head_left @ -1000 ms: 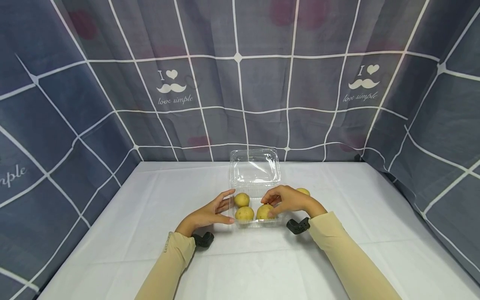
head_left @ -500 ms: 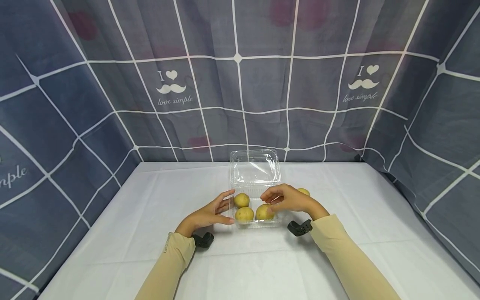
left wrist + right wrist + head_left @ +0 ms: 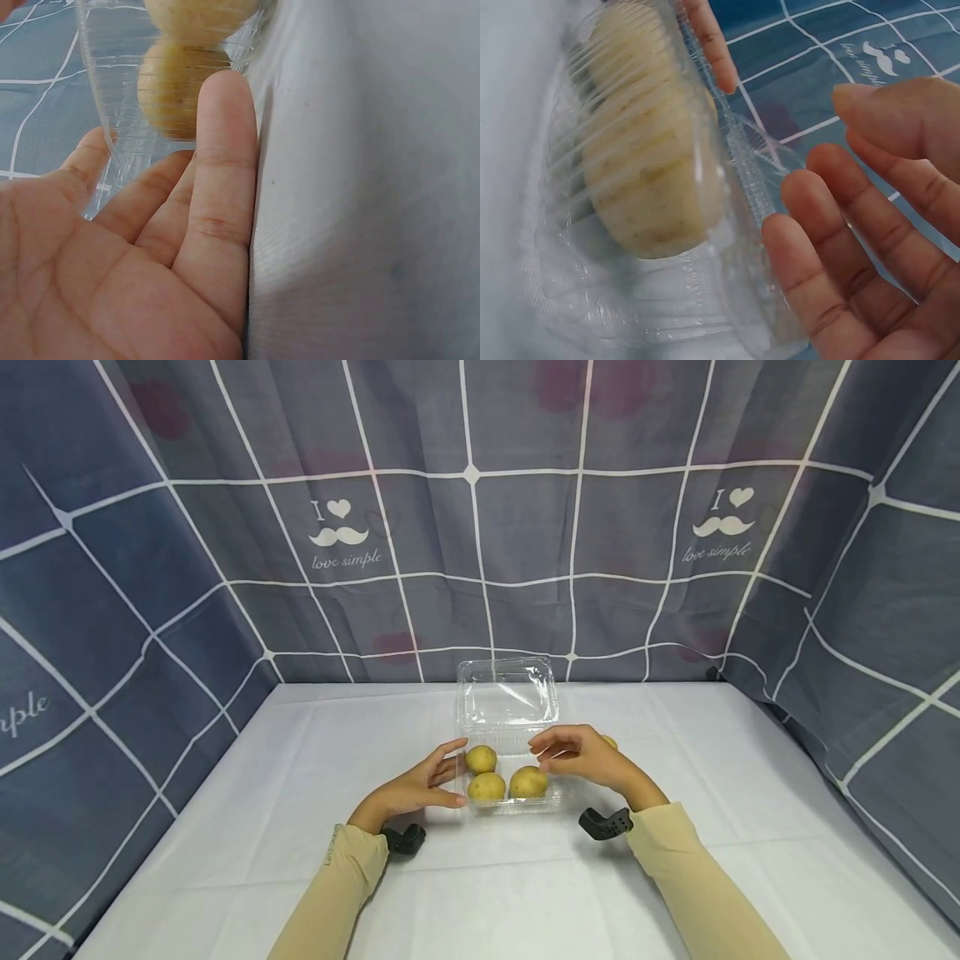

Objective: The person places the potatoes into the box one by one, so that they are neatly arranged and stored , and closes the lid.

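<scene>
A clear plastic clamshell box sits on the table with its lid standing up at the back. Inside lie a back left potato, a front left potato and a front right potato. My left hand rests along the box's left side, fingers spread, fingertips at the ribbed wall in the left wrist view. Over the box's right edge hovers my right hand, its fingers loosely bent with nothing between them. In the right wrist view the potato shows through the wall, apart from the fingers.
One more potato lies on the table behind the right hand, mostly hidden by it. A white cloth covers the table. Grey checked curtains enclose the back and both sides. Each wrist wears a black band mount.
My right hand has let go of the front right potato and risen slightly to the right. That potato stays in the box. The left hand holds its place.
</scene>
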Motion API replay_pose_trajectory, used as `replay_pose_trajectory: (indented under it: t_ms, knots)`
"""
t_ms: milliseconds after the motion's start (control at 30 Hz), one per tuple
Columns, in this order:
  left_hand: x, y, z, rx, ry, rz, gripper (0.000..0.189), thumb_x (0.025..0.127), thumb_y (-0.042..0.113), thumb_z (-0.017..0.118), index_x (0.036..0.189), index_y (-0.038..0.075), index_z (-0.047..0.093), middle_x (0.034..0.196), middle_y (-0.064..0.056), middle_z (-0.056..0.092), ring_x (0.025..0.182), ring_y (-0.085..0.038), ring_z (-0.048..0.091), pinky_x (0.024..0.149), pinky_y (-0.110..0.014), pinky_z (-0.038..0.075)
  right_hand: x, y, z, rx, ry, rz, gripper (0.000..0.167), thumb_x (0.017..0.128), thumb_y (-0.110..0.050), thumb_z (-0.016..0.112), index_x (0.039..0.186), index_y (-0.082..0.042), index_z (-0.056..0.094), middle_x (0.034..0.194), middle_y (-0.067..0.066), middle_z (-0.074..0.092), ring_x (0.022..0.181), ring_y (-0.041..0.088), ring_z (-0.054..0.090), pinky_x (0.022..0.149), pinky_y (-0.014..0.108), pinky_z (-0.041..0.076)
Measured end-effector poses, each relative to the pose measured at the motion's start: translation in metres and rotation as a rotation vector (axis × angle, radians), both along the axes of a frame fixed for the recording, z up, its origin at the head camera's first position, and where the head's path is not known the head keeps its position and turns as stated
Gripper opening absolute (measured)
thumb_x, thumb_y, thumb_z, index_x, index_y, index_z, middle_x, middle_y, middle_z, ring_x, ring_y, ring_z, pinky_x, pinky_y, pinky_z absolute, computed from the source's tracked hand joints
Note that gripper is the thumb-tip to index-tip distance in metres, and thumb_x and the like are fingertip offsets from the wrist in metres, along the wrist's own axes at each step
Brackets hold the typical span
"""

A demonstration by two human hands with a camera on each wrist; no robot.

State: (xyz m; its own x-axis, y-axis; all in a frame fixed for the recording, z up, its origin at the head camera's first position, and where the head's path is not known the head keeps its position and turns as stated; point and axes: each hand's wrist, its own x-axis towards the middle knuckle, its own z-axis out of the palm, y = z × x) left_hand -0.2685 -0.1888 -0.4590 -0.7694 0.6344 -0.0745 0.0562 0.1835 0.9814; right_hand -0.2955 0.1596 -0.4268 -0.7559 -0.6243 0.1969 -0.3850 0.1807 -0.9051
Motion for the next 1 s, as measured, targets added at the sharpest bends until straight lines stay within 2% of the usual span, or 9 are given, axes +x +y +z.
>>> replay_pose_trajectory:
  t_ms: [100,333,433,633,733,1000]
  knots:
    - [0.0,0.0,0.0,0.001,0.004,-0.003,0.105,0.099,0.008,0.079,0.174,0.008,0.005,0.173,-0.035,0.016,0.161,-0.051,0.019,0.126,-0.064,0.026,0.001,0.003,-0.001,-0.02,-0.022,-0.034,0.038,0.097,0.002,0.076,0.131,0.016,0.066,0.13,0.033,0.068,0.106,0.012,0.073,0.095,0.025,0.059]
    - [0.0,-0.001,0.001,0.006,0.009,-0.002,0.105,0.099,0.008,0.08,0.174,0.007,0.006,0.173,-0.036,0.017,0.161,-0.051,0.019,0.126,-0.063,0.028,0.006,0.01,-0.001,-0.08,-0.044,-0.066,0.04,0.099,0.002,0.072,0.133,0.019,0.062,0.13,0.041,0.064,0.106,0.011,0.072,0.093,0.026,0.059]
    - [0.0,0.0,0.001,0.0,0.008,0.0,0.106,0.098,0.009,0.08,0.174,0.008,0.006,0.173,-0.035,0.017,0.161,-0.051,0.02,0.126,-0.063,0.028,0.008,0.013,-0.001,-0.083,-0.05,-0.099,0.039,0.1,0.0,0.072,0.133,0.019,0.063,0.129,0.041,0.064,0.105,0.011,0.072,0.092,0.025,0.059]
    - [0.001,-0.001,0.001,-0.003,0.01,-0.002,0.106,0.099,0.01,0.08,0.174,0.008,0.006,0.173,-0.035,0.017,0.161,-0.051,0.019,0.125,-0.063,0.03,0.009,0.019,-0.001,-0.087,-0.03,-0.222,0.033,0.101,-0.002,0.07,0.129,0.016,0.066,0.12,0.03,0.072,0.097,0.017,0.074,0.08,0.027,0.06]
    - [0.001,-0.001,0.001,-0.005,0.011,-0.001,0.106,0.099,0.01,0.08,0.174,0.007,0.006,0.173,-0.036,0.017,0.161,-0.051,0.019,0.124,-0.062,0.031,0.009,0.024,-0.001,-0.113,-0.041,-0.273,0.033,0.101,-0.002,0.069,0.128,0.017,0.065,0.116,0.025,0.074,0.094,0.015,0.074,0.076,0.027,0.06]
    - [0.001,0.001,0.001,-0.011,-0.002,0.013,0.106,0.098,0.009,0.081,0.174,0.008,0.007,0.173,-0.035,0.017,0.161,-0.051,0.02,0.126,-0.064,0.027,0.006,0.037,-0.006,-0.162,-0.049,-0.322,0.035,0.1,0.003,0.067,0.127,0.025,0.061,0.117,0.032,0.071,0.093,0.008,0.073,0.08,0.025,0.062]
